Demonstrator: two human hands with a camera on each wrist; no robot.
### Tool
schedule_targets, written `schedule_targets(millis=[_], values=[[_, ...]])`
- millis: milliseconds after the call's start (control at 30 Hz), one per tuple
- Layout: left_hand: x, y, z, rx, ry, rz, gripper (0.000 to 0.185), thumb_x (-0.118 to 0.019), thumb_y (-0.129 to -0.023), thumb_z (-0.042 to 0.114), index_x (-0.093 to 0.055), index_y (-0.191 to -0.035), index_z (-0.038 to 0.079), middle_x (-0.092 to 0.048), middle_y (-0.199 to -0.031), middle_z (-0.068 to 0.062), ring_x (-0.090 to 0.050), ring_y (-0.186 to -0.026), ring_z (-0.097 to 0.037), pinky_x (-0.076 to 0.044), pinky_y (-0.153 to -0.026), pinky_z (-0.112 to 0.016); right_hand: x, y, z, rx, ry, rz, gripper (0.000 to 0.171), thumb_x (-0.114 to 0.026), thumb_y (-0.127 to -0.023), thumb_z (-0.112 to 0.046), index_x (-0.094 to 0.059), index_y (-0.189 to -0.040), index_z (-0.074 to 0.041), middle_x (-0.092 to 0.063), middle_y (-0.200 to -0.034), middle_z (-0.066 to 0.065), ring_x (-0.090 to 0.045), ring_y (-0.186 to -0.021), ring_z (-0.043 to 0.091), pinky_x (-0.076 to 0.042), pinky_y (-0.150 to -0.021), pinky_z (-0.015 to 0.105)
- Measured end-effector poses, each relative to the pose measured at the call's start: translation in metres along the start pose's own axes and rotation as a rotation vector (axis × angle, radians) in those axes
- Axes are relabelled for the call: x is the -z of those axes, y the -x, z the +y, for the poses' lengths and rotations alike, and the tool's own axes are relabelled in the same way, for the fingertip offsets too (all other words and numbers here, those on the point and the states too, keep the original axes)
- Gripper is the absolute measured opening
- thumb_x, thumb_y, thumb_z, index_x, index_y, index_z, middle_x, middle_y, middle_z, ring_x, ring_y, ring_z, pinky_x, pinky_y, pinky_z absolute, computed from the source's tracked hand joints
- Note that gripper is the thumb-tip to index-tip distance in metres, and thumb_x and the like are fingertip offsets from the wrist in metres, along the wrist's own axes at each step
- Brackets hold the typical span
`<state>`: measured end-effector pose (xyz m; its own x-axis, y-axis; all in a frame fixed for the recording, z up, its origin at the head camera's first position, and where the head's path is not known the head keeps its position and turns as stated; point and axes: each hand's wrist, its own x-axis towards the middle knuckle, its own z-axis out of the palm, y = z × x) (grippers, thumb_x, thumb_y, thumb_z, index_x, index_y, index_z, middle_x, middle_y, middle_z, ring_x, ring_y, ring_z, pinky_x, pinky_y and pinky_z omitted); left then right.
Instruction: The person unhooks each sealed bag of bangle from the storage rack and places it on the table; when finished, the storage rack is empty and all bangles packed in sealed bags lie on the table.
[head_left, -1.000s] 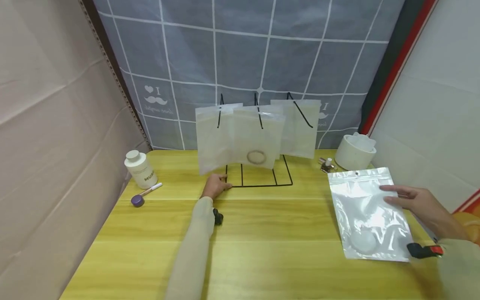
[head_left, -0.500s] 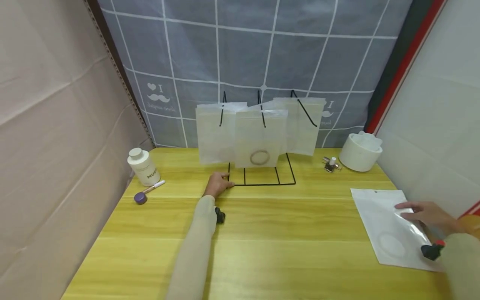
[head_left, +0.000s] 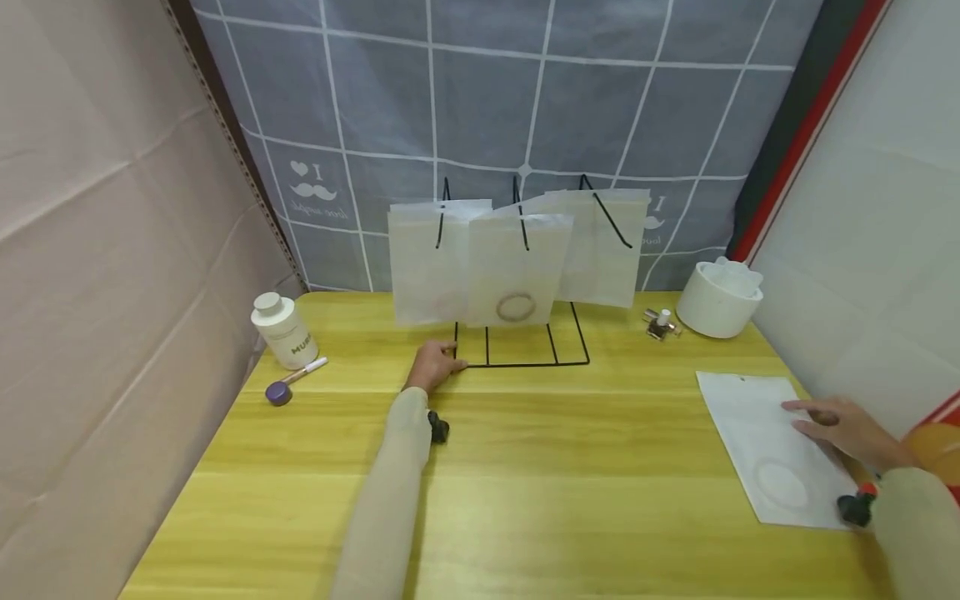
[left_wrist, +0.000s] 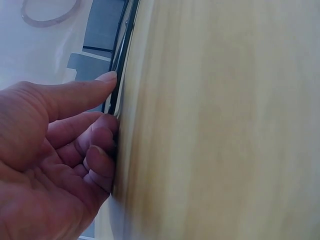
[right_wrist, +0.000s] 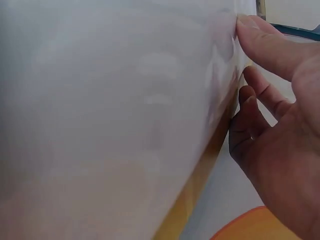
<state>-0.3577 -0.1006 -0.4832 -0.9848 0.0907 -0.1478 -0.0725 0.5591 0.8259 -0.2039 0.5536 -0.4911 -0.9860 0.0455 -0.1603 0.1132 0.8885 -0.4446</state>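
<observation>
Pouch: the flat white plastic zip pouch [head_left: 772, 446] lay on the yellow wooden bench [head_left: 540, 467], right side, lowered from its raised position a second before.
Right hand [head_left: 843, 425]: fingers straight, resting on the pouch edge.
Left hand [head_left: 435, 367]: fingers curled on the black wire rack [head_left: 521, 354] base, unchanged.
Rack: three translucent bags hung.

Yellow wooden table [head_left: 540, 500], planks running left-right, glossy under even light. Behind table: grey curtain [head_left: 480, 100] with white grid lines, moustache print at lower left. Left of table: beige cloth wall [head_left: 97, 275], creased, with dark perforated strip [head_left: 225, 142] along its edge. Right of table: white panel [head_left: 885, 208], with red and dark stripe [head_left: 795, 125] between panel and curtain.
</observation>
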Motion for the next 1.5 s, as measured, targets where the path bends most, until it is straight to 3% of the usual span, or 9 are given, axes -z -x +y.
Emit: schedule_targets(millis=[333, 433, 667, 733, 933, 1100, 1200, 1300, 1500], values=[[0.004, 0.001, -0.003, 0.022, 0.009, 0.010, 0.053, -0.077, -0.091, 0.014, -0.060, -0.141, 0.005, -0.054, -0.148, -0.014, -0.046, -0.139, -0.032, -0.046, -0.106, -0.048, 0.002, -0.016, -0.026, -0.016, -0.029, 0.092, 0.045, -0.062, -0.100, -0.019, -0.055, -0.131, 0.012, -0.043, -0.123, 0.042, -0.045, -0.104, 0.055, -0.047, -0.079, 0.061], [0.004, 0.000, -0.005, 0.023, 0.020, 0.021, 0.053, -0.078, -0.090, 0.013, -0.061, -0.139, 0.005, -0.055, -0.147, -0.014, -0.047, -0.139, -0.032, -0.047, -0.104, -0.047, -0.002, -0.030, -0.059, 0.011, -0.074, 0.188, 0.044, -0.056, -0.105, -0.025, -0.058, -0.127, 0.013, -0.052, -0.119, 0.038, -0.049, -0.103, 0.049, -0.048, -0.075, 0.050], [-0.002, 0.001, -0.008, 0.014, 0.028, 0.016, 0.052, -0.078, -0.090, 0.013, -0.062, -0.139, 0.005, -0.055, -0.146, -0.016, -0.048, -0.137, -0.032, -0.047, -0.104, -0.047, -0.009, -0.072, -0.165, 0.276, -0.230, 0.353, 0.037, -0.057, -0.104, -0.026, -0.068, -0.120, 0.006, -0.066, -0.113, 0.025, -0.054, -0.094, 0.002, -0.044, -0.073, 0.014], [-0.004, 0.001, -0.007, 0.011, 0.027, 0.015, 0.052, -0.078, -0.090, 0.013, -0.062, -0.138, 0.005, -0.056, -0.145, -0.016, -0.049, -0.136, -0.033, -0.047, -0.104, -0.047, -0.010, -0.083, -0.191, 0.345, -0.275, 0.382, 0.035, -0.058, -0.104, -0.024, -0.068, -0.122, 0.005, -0.064, -0.120, 0.024, -0.054, -0.099, 0.000, -0.042, -0.078, 0.012], [-0.011, -0.001, -0.005, -0.007, 0.024, 0.015, 0.051, -0.078, -0.089, 0.013, -0.063, -0.138, 0.006, -0.057, -0.144, -0.015, -0.050, -0.135, -0.033, -0.048, -0.103, -0.047, -0.004, -0.114, -0.253, 0.395, -0.450, 0.411, 0.041, -0.060, -0.103, -0.023, -0.060, -0.135, 0.002, -0.038, -0.155, 0.021, -0.035, -0.142, 0.038, -0.042, -0.105, 0.057], [-0.017, -0.004, -0.004, -0.002, 0.021, 0.012, 0.051, -0.079, -0.089, 0.014, -0.064, -0.137, 0.007, -0.058, -0.144, -0.014, -0.057, -0.128, -0.031, -0.052, -0.094, -0.041, 0.002, -0.127, -0.280, 0.401, -0.603, 0.476, 0.045, -0.064, -0.100, -0.017, -0.057, -0.140, 0.002, -0.029, -0.162, 0.017, -0.024, -0.151, 0.034, -0.032, -0.111, 0.064], [-0.016, -0.005, -0.003, 0.004, 0.024, 0.017, 0.051, -0.079, -0.089, 0.014, -0.064, -0.137, 0.008, -0.058, -0.144, -0.013, -0.055, -0.130, -0.031, -0.051, -0.094, -0.040, 0.009, -0.122, -0.302, 0.436, -0.654, 0.499, 0.041, -0.065, -0.098, -0.009, -0.059, -0.137, 0.005, -0.041, -0.154, 0.020, -0.036, -0.144, 0.027, -0.039, -0.111, 0.053], [-0.013, -0.005, -0.002, 0.006, 0.029, 0.025, 0.051, -0.078, -0.090, 0.015, -0.063, -0.138, 0.008, -0.057, -0.145, -0.014, -0.052, -0.134, -0.031, -0.051, -0.098, -0.043, 0.014, -0.114, -0.321, 0.482, -0.666, 0.521, 0.035, -0.065, -0.096, -0.001, -0.064, -0.130, 0.007, -0.054, -0.138, 0.022, -0.049, -0.113, 0.028, -0.047, -0.095, 0.031], [-0.007, -0.005, -0.005, 0.000, 0.030, 0.048, 0.052, -0.080, -0.088, 0.014, -0.064, -0.137, 0.008, -0.058, -0.144, -0.014, -0.057, -0.127, -0.030, -0.051, -0.094, -0.041, 0.014, -0.113, -0.334, 0.530, -0.639, 0.528, 0.038, -0.065, -0.095, 0.002, -0.062, -0.131, 0.010, -0.060, -0.131, 0.015, -0.043, -0.090, 0.020, -0.042, -0.077, 0.016]])
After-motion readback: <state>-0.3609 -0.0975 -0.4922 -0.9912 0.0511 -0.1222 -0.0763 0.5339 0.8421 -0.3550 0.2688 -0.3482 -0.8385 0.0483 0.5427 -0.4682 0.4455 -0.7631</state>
